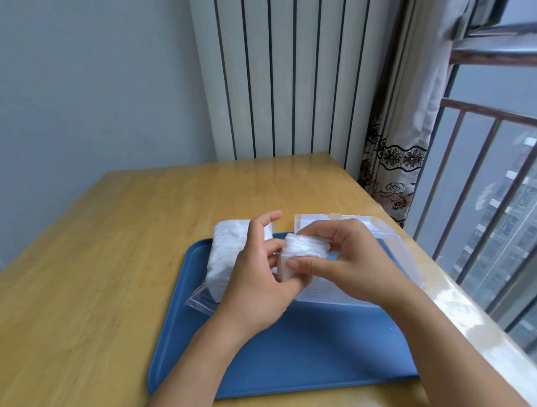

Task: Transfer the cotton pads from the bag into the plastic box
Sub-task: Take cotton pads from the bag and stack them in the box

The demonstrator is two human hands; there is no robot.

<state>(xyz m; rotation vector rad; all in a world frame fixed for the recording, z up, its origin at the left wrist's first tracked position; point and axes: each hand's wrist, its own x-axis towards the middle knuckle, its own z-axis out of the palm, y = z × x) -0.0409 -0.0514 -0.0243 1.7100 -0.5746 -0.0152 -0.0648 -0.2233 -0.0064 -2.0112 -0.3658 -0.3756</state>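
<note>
A stack of white cotton pads [304, 248] is held between both hands above the blue tray [313, 352]. My left hand [258, 280] grips the stack from the left and below, with its index finger raised. My right hand [346, 261] pinches it from the right, the thumb across the front. The clear zip bag [223, 260], still full of white pads, lies on the tray's left part behind my left hand. The clear plastic box [398, 247] stands open on the tray's right side, its lid [332, 220] tipped back; my right hand hides much of it.
The tray sits on a wooden table [109, 256] whose right edge runs along a window with metal railing [491, 193]. A radiator [280, 73] and a curtain [397, 154] stand behind the table.
</note>
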